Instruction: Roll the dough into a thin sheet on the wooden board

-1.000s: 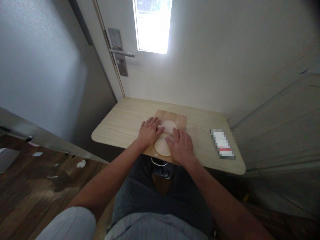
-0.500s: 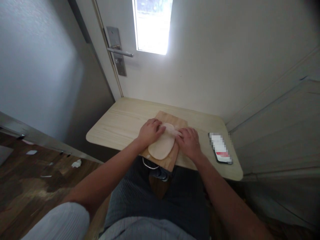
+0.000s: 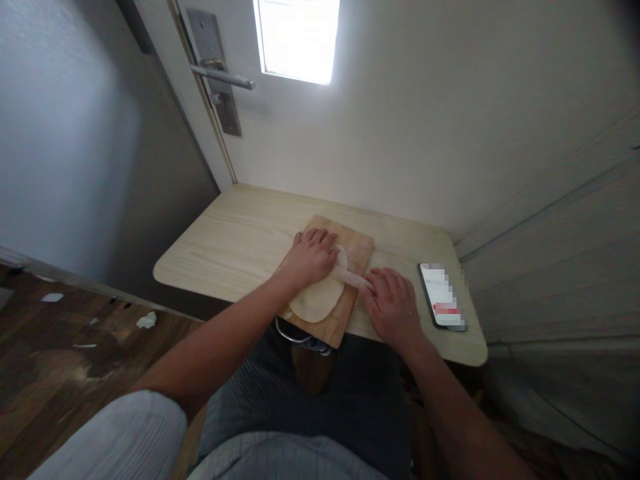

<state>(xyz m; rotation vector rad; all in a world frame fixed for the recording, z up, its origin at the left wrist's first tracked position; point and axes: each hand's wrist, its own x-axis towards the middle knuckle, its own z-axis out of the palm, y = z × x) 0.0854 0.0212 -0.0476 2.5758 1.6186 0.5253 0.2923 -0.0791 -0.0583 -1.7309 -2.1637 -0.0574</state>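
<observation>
Dough sheet (image 3: 316, 303) flat on wooden board (image 3: 336, 327). Grip: right hand (image 3: 393, 303) just off board's right edge, fingers curled round end of rolling pin (image 3: 354, 278); left hand (image 3: 313, 259) over board's left side, hiding pin's other end, so can't make out whether clasped. Pin slants across dough over board's middle. Rolling well, I'd judge, wants even weight from both hands, fingertips off dough. Board's near end juts past desk (image 3: 210, 247) edge; heavy pressing there might tip it. Phone (image 3: 443, 297) right of board, apart from hands.
</observation>
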